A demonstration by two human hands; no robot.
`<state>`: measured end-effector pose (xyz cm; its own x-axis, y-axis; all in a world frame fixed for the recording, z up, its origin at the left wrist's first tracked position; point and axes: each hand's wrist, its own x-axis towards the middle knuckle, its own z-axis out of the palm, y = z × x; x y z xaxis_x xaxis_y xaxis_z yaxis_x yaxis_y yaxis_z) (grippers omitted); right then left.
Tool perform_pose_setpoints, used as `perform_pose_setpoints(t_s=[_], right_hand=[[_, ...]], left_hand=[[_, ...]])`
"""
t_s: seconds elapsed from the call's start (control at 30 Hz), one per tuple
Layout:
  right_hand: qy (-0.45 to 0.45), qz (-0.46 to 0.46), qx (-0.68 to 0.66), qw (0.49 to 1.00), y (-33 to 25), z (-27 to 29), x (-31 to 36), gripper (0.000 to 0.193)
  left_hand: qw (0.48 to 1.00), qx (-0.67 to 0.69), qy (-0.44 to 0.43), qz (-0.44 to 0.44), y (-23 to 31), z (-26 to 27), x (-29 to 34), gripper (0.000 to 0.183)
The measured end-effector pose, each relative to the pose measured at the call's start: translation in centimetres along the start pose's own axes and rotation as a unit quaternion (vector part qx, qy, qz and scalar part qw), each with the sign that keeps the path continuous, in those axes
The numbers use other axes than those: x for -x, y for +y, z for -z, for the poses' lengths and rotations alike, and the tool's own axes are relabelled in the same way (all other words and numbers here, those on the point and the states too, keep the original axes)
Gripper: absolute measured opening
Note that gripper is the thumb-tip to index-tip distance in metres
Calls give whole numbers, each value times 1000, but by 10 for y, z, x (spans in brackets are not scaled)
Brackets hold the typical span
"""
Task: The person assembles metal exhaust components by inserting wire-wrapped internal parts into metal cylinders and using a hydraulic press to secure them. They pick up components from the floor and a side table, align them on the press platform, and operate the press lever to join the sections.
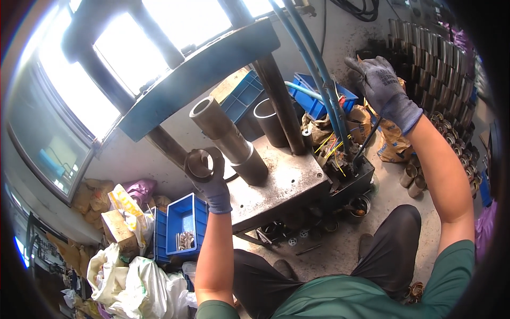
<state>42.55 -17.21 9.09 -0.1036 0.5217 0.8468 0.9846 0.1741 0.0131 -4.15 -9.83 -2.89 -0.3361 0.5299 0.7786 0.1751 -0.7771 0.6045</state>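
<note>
Two gloved hands are at work from where I stand, well apart on either side of a heavy press. The left hand (pixel 211 190) has its fingers wrapped around a short metal ring (pixel 193 166), its open end turned up and toward the wearer. That ring is near the left edge of the metal tabletop (pixel 265 199), just to the left of a tall steel cylinder (pixel 229 139) that rises in stepped sections. The right hand (pixel 383 87) is raised beyond the far right corner, close to the top of a dark lever (pixel 368 139); the lever's end goes out of sight behind the glove, so I cannot tell whether the fingers grip it or are loose.

Behind the cylinder, a wider dark tube (pixel 272 130) stands next to a thick press column (pixel 281 101), with the blue crossbeam (pixel 194 80) above. Slim blue pipes (pixel 325 90) run down on the right. On the left, a blue bin (pixel 180 220) contains small metal pieces (pixel 185 241), with white sacks (pixel 143 287) bunched up beside it. Metal sleeves (pixel 433 69) are stacked in rows over at the far right.
</note>
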Motion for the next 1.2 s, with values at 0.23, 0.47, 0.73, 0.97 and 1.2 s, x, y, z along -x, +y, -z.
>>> perform_pose_setpoints(t_s=[0.23,0.47,0.73,0.97,1.2], right_hand=[[-109,-53,14,992,-14,12,-5,40],[-185,-157,-18,970,-9,3,-7,24],[-138,-76,-35,987,-14,14,-3,18],[-112,-56,-41,991,-20,32,15,24],[-352,-53,-71,932,-61,115,117,35]], left_hand=[[994,0,-28,-109,37,-43,-84,68],[996,36,-35,-70,17,-54,-106,79],[998,36,-45,-32,13,-62,-130,72],[986,35,-69,150,21,-76,-162,71],[982,-140,-73,99,-14,-73,-171,73]])
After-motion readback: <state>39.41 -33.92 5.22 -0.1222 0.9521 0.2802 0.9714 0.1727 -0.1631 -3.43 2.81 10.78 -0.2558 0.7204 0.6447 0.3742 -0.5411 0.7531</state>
